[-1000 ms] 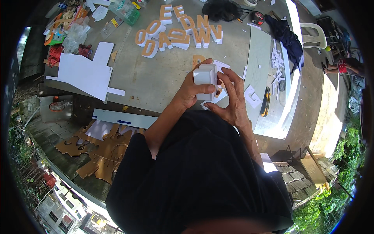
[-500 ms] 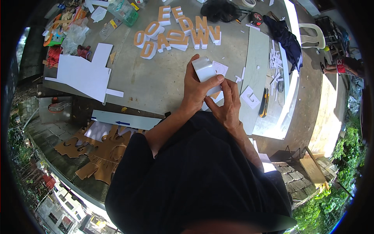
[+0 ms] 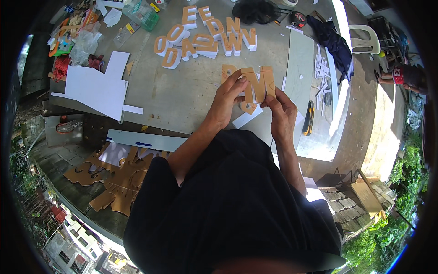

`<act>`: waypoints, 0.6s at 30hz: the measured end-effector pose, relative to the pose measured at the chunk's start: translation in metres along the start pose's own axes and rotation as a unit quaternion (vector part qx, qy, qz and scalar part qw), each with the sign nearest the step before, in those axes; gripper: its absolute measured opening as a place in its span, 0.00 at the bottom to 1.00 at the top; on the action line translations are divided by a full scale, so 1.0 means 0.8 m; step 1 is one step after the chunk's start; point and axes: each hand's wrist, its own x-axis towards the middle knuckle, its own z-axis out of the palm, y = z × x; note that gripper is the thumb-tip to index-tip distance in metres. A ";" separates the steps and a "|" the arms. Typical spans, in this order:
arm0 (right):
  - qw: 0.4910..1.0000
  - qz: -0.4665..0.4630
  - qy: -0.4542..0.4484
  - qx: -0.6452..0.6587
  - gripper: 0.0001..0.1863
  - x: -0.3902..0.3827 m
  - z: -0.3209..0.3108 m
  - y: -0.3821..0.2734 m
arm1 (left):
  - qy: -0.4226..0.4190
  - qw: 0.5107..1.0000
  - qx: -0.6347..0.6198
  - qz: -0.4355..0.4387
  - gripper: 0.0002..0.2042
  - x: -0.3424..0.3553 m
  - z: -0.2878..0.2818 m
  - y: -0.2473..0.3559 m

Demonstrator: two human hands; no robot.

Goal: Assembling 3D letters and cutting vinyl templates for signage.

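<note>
Above the near side of the table (image 3: 182, 96), a brown-faced letter piece (image 3: 258, 84) spans both hands, strokes running near to far; left hand (image 3: 224, 99) grips its left edge; right hand (image 3: 284, 111) pinches its near-right corner; neither is nearer.

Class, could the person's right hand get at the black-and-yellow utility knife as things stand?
Probably yes: the utility knife lies just right of the right hand, with nothing tall between them, though that hand would likely first release the brown-faced letter.
</note>
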 end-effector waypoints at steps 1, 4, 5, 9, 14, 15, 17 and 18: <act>0.996 0.019 -0.020 0.083 0.26 0.002 -0.003 0.001 | -0.025 0.999 0.027 -0.001 0.36 0.000 -0.004 0.001; 0.979 0.063 -0.039 0.190 0.24 0.000 -0.010 0.003 | -0.057 0.997 0.052 0.013 0.32 -0.005 -0.010 0.001; 0.974 0.073 -0.047 0.208 0.24 -0.001 -0.011 0.003 | -0.069 0.996 0.054 0.022 0.32 -0.006 -0.012 0.001; 0.965 0.089 -0.058 0.241 0.23 -0.005 -0.009 0.003 | -0.070 0.996 0.041 0.049 0.39 -0.007 -0.013 0.000; 0.967 0.090 -0.054 0.232 0.22 -0.007 -0.008 0.006 | -0.054 0.997 0.032 0.045 0.37 -0.008 -0.013 -0.001; 0.968 0.088 -0.052 0.230 0.23 -0.006 -0.008 0.006 | -0.049 0.997 0.014 0.055 0.36 -0.007 -0.013 -0.001; 0.969 0.092 -0.056 0.223 0.23 -0.006 -0.007 0.006 | -0.045 0.998 0.015 0.035 0.36 -0.004 -0.014 0.001; 0.969 0.098 -0.057 0.217 0.23 -0.005 -0.007 0.006 | -0.047 0.999 0.009 0.023 0.35 -0.001 -0.015 0.002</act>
